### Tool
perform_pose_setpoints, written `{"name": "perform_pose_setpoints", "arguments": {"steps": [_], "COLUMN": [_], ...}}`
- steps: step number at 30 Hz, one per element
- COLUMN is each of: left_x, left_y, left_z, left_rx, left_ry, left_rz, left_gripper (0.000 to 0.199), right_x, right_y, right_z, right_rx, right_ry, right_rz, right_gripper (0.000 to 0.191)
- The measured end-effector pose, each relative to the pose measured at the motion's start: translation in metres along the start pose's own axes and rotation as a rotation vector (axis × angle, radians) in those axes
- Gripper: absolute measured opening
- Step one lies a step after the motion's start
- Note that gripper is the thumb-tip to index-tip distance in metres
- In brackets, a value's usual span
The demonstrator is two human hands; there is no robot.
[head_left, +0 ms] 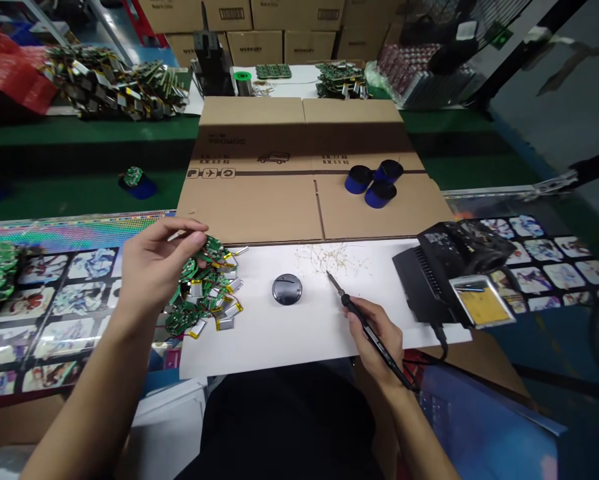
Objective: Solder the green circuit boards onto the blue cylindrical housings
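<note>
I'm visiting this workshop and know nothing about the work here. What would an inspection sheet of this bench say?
Surface: white sheet laid on flattened cardboard.
Job's things: heap of small circuit boards with pouch cells; soldering iron.
Clutter: wire clippings; round dark tin; three blue spools.
Hands: left hand touches the heap's top; right hand holds the iron.
Cables: black iron cable trails off toward the lower right.
Surroundings: black soldering station, yellow sponge, stacked boards, cardboard boxes.
</note>
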State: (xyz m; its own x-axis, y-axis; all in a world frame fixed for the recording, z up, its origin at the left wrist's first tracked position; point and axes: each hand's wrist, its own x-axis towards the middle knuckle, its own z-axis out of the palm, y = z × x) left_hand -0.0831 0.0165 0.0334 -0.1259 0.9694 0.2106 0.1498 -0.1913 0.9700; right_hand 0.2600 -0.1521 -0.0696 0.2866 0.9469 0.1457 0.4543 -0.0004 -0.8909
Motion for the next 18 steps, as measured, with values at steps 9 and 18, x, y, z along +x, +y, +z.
{"name": "perform_pose_setpoints", "arguments": {"steps": [9, 18], "left_x": [-0.018, -0.058], "left_y": [0.007, 0.015], "left_z": [0.022, 0.068], "left_rx": [-0.062, -0.184], "left_ry": [-0.074, -0.306], "left_rz": [-0.011, -0.162], "left_gripper": [0.008, 0.010], "right_x": [-0.002, 0.012], "right_y": [0.003, -0.042], "right_z": [0.002, 0.010], "right_rx": [-0.018, 0.293], "right_ry": [0.037, 0.177], "right_rz": [-0.015, -0.109], "right_gripper": [0.032, 0.048]}}
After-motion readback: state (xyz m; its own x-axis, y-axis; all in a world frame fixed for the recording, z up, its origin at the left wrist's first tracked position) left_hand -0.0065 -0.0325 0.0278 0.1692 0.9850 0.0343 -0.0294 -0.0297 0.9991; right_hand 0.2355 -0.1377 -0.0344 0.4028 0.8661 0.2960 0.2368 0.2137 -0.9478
